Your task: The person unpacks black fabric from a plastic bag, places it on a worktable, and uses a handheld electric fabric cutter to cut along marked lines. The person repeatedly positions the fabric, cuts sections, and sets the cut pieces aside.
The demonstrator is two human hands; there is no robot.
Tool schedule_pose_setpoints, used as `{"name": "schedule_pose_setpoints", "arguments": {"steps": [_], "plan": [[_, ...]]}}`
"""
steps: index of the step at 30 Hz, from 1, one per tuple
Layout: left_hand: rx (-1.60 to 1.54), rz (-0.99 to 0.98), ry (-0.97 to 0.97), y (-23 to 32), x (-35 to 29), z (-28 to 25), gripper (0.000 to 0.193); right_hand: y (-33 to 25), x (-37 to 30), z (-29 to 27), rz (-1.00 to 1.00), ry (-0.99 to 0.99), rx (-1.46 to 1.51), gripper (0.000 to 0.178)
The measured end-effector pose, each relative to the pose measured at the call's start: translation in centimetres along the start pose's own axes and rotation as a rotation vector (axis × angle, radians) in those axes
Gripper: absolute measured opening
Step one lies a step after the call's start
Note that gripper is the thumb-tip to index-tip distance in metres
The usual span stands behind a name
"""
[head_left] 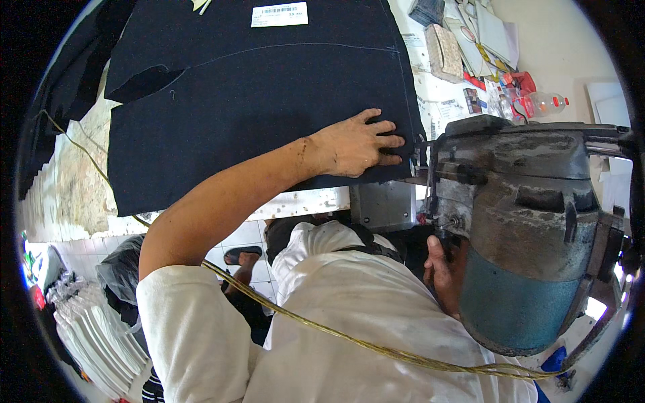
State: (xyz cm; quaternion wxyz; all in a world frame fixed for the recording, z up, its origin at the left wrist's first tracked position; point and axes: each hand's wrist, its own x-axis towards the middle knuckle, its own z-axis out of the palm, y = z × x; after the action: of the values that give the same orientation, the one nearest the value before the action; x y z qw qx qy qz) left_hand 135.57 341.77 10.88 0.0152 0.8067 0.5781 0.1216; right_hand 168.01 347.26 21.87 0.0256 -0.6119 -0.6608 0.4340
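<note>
Head view: dark cloth (262, 101) lies flat on the worktop (74, 181), upper middle, 1 white label (279, 15) near its top, dark slit at left. From my remote seat I'd call it soft, matte, not slippery, not fragile; weight depends on layers, can't count them. I'd press it with a spread palm near an edge, or pinch a corner. Left grip (356, 144): palm down on the cloth near its right edge, fingers spread, nothing clasped. Just beside that edge, motor machine (527, 195), worn grey above, blue-green below; I'd guess heavy, rigid, best held by the dark handle-like part (445, 232) at its left side. Right grip (440, 269) is beside that part, thumb up, fingers hidden; can't tell how far closed or what it holds. Further out: yellowish cord (376, 342) across the white shirt (349, 289); clear bottle (545, 104), red cap, upper right.
</note>
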Motion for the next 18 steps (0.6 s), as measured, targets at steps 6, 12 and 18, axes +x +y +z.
{"name": "schedule_pose_setpoints", "arguments": {"steps": [6,12,18], "plan": [[0.025,0.023,0.024,-0.1,-0.2,0.1,0.06,-1.7,0.0,0.0,-0.123,-0.055,-0.06,0.055],[0.001,0.035,0.066,-0.1,-0.5,0.3,0.058,-2.2,0.8,-0.1,-0.123,-0.074,-0.132,0.052],[-0.018,0.043,0.092,-0.2,-0.5,0.8,0.058,-1.6,1.6,0.5,-0.053,-0.044,-0.079,0.046]]}}
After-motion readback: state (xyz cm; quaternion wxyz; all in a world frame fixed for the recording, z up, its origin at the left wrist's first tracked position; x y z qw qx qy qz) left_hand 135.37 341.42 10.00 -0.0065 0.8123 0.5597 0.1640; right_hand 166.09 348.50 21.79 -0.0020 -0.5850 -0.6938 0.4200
